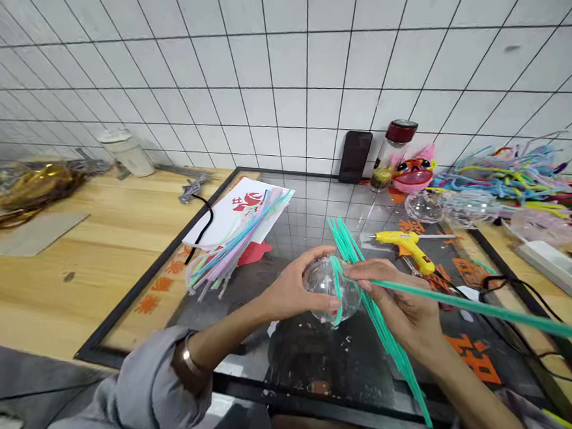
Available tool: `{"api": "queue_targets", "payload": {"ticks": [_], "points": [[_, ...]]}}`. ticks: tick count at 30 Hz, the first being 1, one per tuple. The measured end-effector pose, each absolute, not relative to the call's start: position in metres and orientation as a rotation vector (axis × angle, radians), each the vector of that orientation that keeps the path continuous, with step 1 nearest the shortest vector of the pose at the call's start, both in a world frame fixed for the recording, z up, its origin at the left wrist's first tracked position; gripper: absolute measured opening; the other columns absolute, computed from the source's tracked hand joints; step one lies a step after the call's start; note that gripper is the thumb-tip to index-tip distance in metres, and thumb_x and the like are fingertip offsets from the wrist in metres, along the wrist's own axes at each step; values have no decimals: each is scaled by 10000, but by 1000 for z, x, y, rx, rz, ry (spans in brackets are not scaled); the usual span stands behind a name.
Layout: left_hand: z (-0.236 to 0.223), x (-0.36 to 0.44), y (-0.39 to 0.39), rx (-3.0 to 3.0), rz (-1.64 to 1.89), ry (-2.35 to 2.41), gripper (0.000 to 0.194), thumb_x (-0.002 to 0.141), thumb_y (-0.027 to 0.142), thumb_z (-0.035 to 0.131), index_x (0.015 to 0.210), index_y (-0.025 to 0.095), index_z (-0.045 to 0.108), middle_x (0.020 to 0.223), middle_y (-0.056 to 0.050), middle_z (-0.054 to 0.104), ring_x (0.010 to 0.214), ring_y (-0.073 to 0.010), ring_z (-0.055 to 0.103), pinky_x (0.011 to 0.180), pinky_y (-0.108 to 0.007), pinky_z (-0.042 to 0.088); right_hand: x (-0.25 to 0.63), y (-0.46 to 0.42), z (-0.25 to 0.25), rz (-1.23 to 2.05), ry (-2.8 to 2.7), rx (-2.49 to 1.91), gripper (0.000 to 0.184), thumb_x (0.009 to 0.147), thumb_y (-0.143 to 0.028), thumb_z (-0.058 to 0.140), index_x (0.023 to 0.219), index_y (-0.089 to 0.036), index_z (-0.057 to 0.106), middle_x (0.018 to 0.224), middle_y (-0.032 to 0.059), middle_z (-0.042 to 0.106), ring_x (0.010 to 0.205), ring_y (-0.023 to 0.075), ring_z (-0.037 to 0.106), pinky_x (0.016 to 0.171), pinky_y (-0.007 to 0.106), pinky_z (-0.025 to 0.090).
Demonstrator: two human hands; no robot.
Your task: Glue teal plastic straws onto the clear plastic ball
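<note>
My left hand (303, 287) is wrapped round a clear plastic ball (319, 279), its thumb pressing a short green strip that runs down the ball's front. Between the thumb and fingers of my right hand (397, 304) is a long green pipe cleaner (480, 306), which stretches out to the right edge. Its tip end meets the ball near the top of the strip. A bundle of green pipe cleaners (389, 339) lies on the dark glass board beneath and beside my right hand.
A yellow glue gun (411, 246) lies right of the bundle, its black cord trailing right. Pastel pipe cleaners (237, 244) rest on white paper (228, 204) at left. A phone (355, 155) and a red-capped bottle (392, 156) stand by the tiled wall. More pipe cleaners (508, 178) are heaped back right.
</note>
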State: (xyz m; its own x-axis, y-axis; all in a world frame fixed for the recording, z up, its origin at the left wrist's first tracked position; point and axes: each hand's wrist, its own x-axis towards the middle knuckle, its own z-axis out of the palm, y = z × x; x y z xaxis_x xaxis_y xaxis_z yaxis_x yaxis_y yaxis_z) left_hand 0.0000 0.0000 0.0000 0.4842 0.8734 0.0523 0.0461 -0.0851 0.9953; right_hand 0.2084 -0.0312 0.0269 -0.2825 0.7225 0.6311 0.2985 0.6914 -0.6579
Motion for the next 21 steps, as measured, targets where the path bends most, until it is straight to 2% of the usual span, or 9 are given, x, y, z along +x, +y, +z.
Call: {"api": "queue_targets", "payload": {"ticks": [7,14,21], "points": [[0,0,0,1491,865,772,667,650,284,837,1198,233,461,1227,-58,557,1173,-248,538,981,-355,439,210,-29,22,525,-1868,-781,310,900,-104,576,1095,-310,699,1009,-8,744,979,165,681,871,339,543],[2,1,0,1469,843,823,634,612,301,844,1151,223,519,1164,-49,597,1210,-276,519,1002,-383,429,210,-28,22,514,-1874,-761,295,898,-125,580,1090,-307,711,1004,-1,751,964,176,693,862,348,560],[2,1,1,1453,864,833,621,594,275,843,1128,215,531,1183,-61,591,1217,-277,514,990,-366,436,209,-27,21,507,-1884,-732,306,891,-100,580,1089,-297,706,1033,5,751,979,180,692,875,365,557]]}}
